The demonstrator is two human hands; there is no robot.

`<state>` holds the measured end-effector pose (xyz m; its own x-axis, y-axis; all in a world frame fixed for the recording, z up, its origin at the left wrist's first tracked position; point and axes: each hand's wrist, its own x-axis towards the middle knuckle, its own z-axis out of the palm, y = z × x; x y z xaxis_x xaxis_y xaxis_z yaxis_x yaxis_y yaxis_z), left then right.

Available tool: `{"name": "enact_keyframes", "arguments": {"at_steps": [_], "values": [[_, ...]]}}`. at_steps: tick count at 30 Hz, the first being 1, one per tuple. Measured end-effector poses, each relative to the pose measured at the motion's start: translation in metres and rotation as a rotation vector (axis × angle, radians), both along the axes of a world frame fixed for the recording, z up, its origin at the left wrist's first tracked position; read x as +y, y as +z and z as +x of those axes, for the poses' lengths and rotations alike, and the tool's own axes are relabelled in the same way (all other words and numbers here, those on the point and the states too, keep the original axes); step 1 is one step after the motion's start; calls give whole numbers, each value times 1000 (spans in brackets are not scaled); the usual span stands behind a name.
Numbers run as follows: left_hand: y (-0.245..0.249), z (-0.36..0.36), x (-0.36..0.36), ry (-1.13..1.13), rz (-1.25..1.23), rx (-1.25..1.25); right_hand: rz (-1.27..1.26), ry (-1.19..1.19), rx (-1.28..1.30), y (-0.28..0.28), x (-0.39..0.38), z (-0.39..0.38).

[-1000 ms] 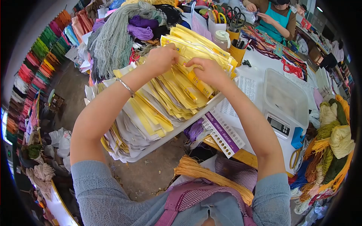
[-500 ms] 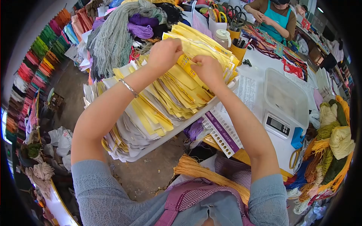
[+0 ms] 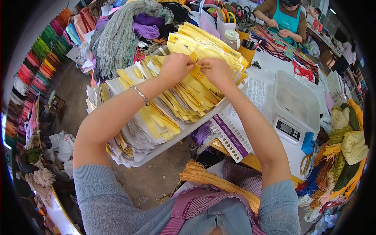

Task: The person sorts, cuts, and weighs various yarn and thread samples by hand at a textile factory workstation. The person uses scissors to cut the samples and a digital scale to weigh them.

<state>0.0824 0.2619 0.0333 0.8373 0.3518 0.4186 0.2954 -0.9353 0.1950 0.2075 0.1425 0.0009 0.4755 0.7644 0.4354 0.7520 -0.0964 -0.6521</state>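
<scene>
A white plastic bin [image 3: 166, 148] is packed with yellow and white paper envelopes [image 3: 156, 117] standing on edge. My left hand [image 3: 177, 70] is closed in a pinch on the upper edge of a yellow envelope [image 3: 198, 74] with orange print. Close beside it on the right, my right hand [image 3: 215, 72] pinches the same envelope near its top, the fingertips of both hands almost meeting. The envelope's lower part is hidden among the others. A silver bracelet [image 3: 140, 95] circles my left wrist.
Grey yarn [image 3: 115, 43] and purple yarn [image 3: 147, 29] lie behind the bin. On the right stand a digital scale [image 3: 288, 129] with a clear tub [image 3: 295, 94], scissors [image 3: 306, 166] and yarn skeins [image 3: 344, 145]. A co-worker in a teal apron [image 3: 284, 21] handles cords across the table.
My left hand has moved down and slightly right, closer to my right hand. The held envelope's top edge now shows bent between the fingertips. The co-worker's hands have shifted.
</scene>
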Motion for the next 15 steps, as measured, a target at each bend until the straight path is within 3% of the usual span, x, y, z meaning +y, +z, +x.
{"name": "enact_keyframes", "arguments": {"at_steps": [15], "values": [[5,-2,6,-108,-51,51,-31,-53,-49,-2,-1,-6]]}}
